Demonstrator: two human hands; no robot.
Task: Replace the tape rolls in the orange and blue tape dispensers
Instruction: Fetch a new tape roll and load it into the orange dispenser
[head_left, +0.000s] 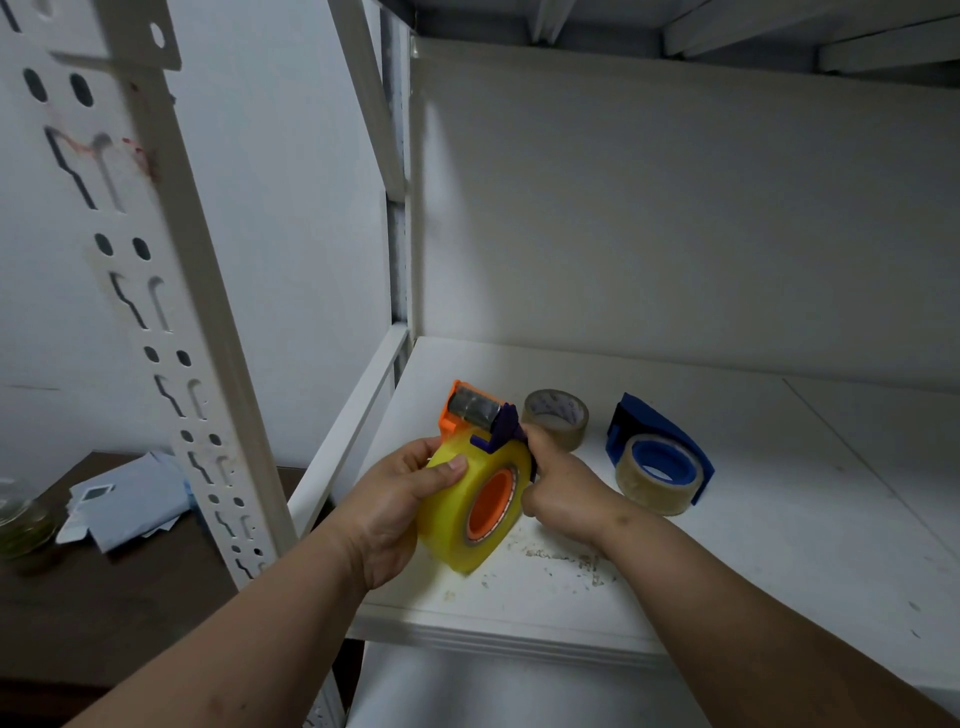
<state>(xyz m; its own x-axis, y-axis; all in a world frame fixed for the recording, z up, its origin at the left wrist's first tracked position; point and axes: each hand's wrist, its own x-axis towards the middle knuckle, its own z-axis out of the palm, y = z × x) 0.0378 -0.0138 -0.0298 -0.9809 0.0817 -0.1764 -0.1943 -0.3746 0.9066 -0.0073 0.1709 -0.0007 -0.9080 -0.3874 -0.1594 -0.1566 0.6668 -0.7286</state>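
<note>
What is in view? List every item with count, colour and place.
orange dispenser: 1, orange with purple part, held above shelf
yellow tape roll: 1, yellow, on orange dispenser's hub
blue dispenser: 1, blue, on shelf, right
tan roll: 1, on blue dispenser's hub
loose tan roll: 1, on shelf behind hands
shelf: 1, white
papers: several, pale blue, dark table left
glass jar: 1, clear, far left
left hand: grips yellow tape roll
right hand: at dispenser's purple part

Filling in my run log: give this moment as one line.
left hand grips yellow tape roll | right hand at orange dispenser | blue dispenser on shelf
</note>
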